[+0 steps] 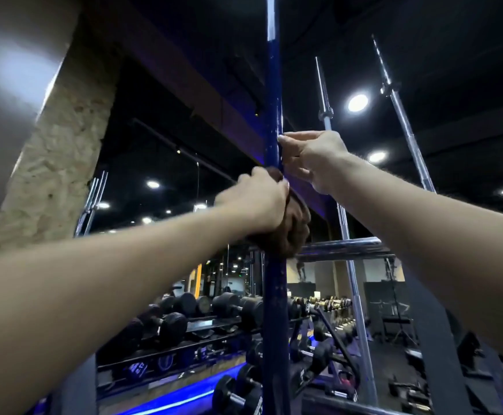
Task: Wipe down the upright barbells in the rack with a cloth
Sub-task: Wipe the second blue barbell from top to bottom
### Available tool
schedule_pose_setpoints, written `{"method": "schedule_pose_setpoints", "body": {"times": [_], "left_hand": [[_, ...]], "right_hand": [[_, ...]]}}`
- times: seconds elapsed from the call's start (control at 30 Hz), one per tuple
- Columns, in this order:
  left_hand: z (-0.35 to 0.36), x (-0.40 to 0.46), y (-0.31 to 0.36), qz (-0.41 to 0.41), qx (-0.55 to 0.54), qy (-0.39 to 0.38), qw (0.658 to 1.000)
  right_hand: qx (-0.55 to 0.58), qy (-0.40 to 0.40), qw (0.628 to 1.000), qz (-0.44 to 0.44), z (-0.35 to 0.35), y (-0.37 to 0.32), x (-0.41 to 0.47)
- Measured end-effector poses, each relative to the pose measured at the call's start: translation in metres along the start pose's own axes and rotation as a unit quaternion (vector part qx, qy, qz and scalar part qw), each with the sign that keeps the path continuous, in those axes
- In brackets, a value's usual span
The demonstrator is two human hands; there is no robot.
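So the biggest thing in view is the blue barbell [274, 94] standing upright dead centre, running from the bottom edge right up out of the top. Its paint is a deep blue, scuffed and chipped in little pale specks along the shaft, and near the top the blue stops and bare silvery metal takes over. To its right, two chrome barbells [346, 235] lean up in the same rack, thin and shiny with collars near their upper ends, and a horizontal rack rail [341, 245] crosses behind them just beside the lower hand. Behind all that there's a mirror wall with a dumbbell rack [202, 324] full of dark round-headed dumbbells, a blue light strip along the floor, and round ceiling lights [358, 102] overhead. A rough stone-look pillar [55, 151] sits off on the left. Both bare forearms reach up from the bottom corners. The left hand [254, 199] is on the blue bar about mid-height, its fingers clenched round a dark brown cloth [293, 227] that's wrapped round the shaft, with a bunched wad of it hanging out under the hand. The right hand [314, 158] is just above and to the right of it, thumb tip touching the bar's right edge, fingers loosely spread and not closed on anything. The bar below the cloth looks dull and speckled; can't tell whether that's dirt or worn paint.
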State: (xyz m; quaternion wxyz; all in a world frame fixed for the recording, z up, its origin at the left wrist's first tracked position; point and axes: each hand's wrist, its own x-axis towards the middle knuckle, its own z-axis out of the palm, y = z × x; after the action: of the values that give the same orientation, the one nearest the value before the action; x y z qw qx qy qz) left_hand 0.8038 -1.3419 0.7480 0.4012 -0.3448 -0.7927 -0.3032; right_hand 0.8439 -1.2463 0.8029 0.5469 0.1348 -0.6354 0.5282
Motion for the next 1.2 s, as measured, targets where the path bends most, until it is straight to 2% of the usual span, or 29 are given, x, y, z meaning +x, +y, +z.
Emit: {"method": "schedule_pose_setpoints", "body": {"times": [0.07,0.17,0.37,0.43,0.63,0.73,0.93,1.07,1.2], "left_hand": [[-0.01,0.025,0.009,0.001,-0.034,0.006,0.999],[-0.007,0.034,0.019,-0.027,-0.017,0.023,0.999],[0.035,-0.038,-0.007,-0.023,-0.009,-0.024,0.999],[0.033,-0.045,-0.01,-0.019,0.005,-0.018,1.0],[-0.005,0.036,0.005,-0.045,-0.031,0.023,0.998],[0.005,0.02,0.005,-0.048,-0.025,0.002,0.999],[0.048,-0.087,-0.022,-0.02,0.013,-0.097,0.995],[0.032,-0.06,-0.013,-0.026,0.031,-0.052,0.998],[0.012,-0.006,0.0,-0.04,-0.014,-0.014,0.999]], "right_hand": [[-0.018,0.001,1.0,-0.005,-0.002,0.001,0.004],[-0.024,-0.003,1.0,-0.007,-0.006,0.005,0.006],[-0.011,-0.009,1.0,0.018,-0.008,0.016,-0.003],[-0.002,-0.006,1.0,0.018,-0.005,0.014,-0.007],[-0.007,0.005,1.0,-0.006,0.003,0.012,-0.004],[0.022,0.005,0.999,0.027,0.003,0.013,-0.006],[0.024,0.003,0.999,0.045,-0.003,0.017,-0.02],[-0.011,0.003,0.999,0.032,-0.002,0.015,-0.022],[-0.015,0.018,0.999,0.036,-0.001,0.013,-0.024]]}}
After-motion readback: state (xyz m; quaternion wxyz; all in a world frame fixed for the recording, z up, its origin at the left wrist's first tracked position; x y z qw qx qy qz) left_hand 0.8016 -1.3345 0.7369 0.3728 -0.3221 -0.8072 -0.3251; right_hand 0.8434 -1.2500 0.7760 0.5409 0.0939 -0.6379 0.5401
